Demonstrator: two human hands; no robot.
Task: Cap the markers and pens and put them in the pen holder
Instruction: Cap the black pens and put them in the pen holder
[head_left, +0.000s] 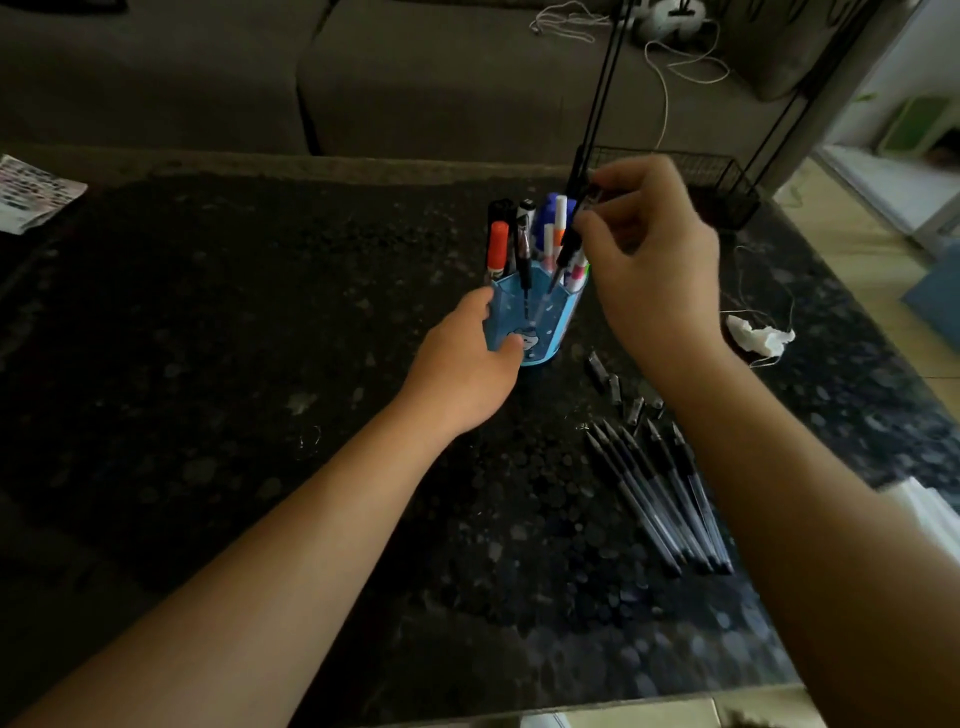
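My right hand (649, 260) blurs and hides the top of the black pen (563, 260) it pinches, tip down inside the blue pen holder (540, 322). My left hand (467, 369) wraps the holder's side. Uncapped pens (660, 493) and loose caps (618, 389) lie nearby.

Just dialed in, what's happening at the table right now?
A person is filling a blue pen holder on a dark table. The left hand steadies the holder while the right hand lowers a black pen into it among markers already standing there. A row of uncapped black pens and a few loose caps lie on the table by the right forearm.
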